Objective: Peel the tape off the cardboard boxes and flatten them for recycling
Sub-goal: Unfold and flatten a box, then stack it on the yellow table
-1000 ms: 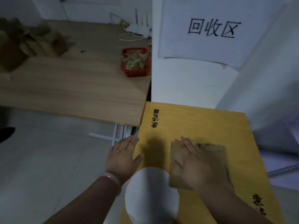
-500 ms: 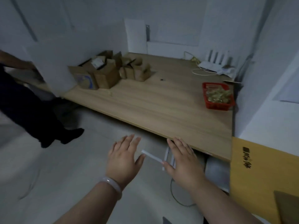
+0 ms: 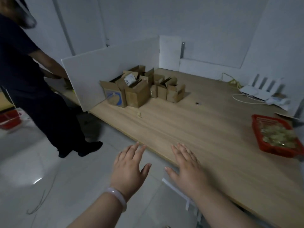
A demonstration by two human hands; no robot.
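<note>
Nearest us, our left hand [image 3: 130,168] and right hand [image 3: 187,170] are both empty, fingers straight and spread, palms down. The left, with a pale bracelet [image 3: 117,197] at its wrist, hovers over the tiled floor [image 3: 49,162]. The right is over the near edge of the bench [image 3: 205,137], and we cannot tell whether it touches the wood. Neither hand holds anything, so we judge ourselves between boxes, not in mid-peel. Between two and three o'clock from the hands, well apart, a red basket [image 3: 278,135] sits on the bench near its right edge, holding a heap of crumpled yellowish bits. We take these for peeled tape, which would mean some stripping is done, though we cannot confirm it. At about eleven o'clock, farther up the bench, one small crumpled scrap [image 3: 139,114] lies by itself. Beyond it in the same direction stand the cardboard boxes [image 3: 139,89], a tight cluster beside a white panel [image 3: 92,76], upright with flaps open. None of them looks flattened, and whether tape is on them is too small to tell. No flattened stack shows anywhere in view. By our reckoning the bulk remains: fetching each box, stripping it, collapsing it. At ten o'clock, past the panel, another person [image 3: 32,89] in dark clothes stands on the floor.
</note>
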